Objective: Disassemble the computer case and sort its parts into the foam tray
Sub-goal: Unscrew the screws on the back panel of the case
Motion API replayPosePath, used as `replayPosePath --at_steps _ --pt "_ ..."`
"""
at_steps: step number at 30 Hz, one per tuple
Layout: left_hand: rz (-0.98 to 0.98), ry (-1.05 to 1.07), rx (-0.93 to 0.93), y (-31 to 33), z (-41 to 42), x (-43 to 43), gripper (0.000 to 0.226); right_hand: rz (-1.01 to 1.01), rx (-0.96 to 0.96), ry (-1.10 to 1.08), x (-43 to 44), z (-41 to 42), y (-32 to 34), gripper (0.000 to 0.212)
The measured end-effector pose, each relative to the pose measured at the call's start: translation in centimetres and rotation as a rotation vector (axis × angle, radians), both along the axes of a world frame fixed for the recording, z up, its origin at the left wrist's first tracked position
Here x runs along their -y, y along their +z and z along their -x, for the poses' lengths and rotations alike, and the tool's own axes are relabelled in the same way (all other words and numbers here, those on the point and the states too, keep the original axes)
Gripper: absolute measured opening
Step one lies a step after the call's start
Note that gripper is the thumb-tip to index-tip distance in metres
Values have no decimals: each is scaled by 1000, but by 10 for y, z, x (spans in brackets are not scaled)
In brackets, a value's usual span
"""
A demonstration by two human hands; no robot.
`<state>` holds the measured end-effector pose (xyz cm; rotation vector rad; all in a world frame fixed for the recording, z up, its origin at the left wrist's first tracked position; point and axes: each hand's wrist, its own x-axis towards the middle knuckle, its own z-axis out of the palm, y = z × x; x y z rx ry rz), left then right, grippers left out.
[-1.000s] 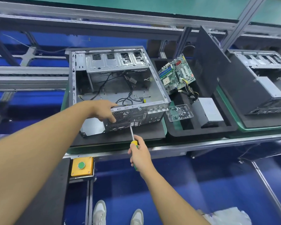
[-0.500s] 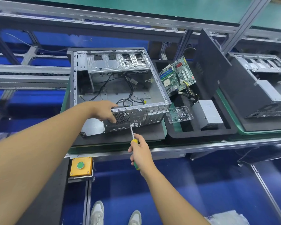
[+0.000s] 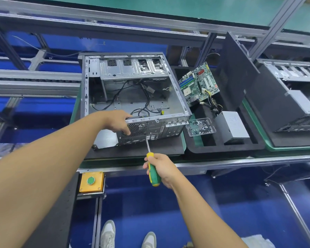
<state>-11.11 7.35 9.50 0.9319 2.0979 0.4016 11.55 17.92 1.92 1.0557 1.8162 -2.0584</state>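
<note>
The right grip (image 3: 160, 167) is clamped round the green-and-yellow handle of a screwdriver (image 3: 153, 173), just in front of the computer case (image 3: 138, 102). The bare shaft slants up from the fist and its tip meets the case's rear panel below the fan grille (image 3: 137, 128). The left grip (image 3: 117, 122) is curled over the top edge of that rear panel, at the case's left end beside the grille, fingers hooked down its outer face. The case lies on its side, open face up, on a black foam pad (image 3: 165, 145) on the worktop (image 3: 222, 162), with loose black cables (image 3: 145, 104) on its floor. Just right of the case sits the black foam tray (image 3: 222, 146). Nearest the case it holds a clear box of screws (image 3: 200, 127), with a grey power supply (image 3: 233, 125) further right. A green motherboard (image 3: 198, 85) leans tilted by the case's far right corner, and a black side panel (image 3: 236, 76) stands beyond it. Well right of the case sits a second chassis (image 3: 290, 97). Below the case's front left corner is a yellow button box (image 3: 91, 181)
</note>
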Motion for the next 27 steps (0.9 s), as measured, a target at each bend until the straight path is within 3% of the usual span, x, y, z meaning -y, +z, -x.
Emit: replayPosePath --at_steps 3,5,9,13,15,21,25,27 --pt "-4 16 22 0 -1 0 24 -406 27 15 2 -7 -14 9" --pt "-4 20 27 0 -1 0 24 -462 42 13 5 -7 -18 10" --pt "-10 25 43 -1 0 -1 25 -185 105 -9 4 0 -8 16" --pt "-6 54 77 -2 0 -1 25 343 130 -59 -11 2 7 26" --pt "5 79 113 -2 2 -2 31 354 98 -34 -13 0 7 30" --pt "61 130 142 2 2 -4 67 -235 73 -6 0 -9 -5 20" --pt "63 135 146 3 0 -4 77 -776 141 131 11 -9 -13 26" --pt "67 135 148 4 0 -4 78 -644 112 70 13 -7 -14 24"
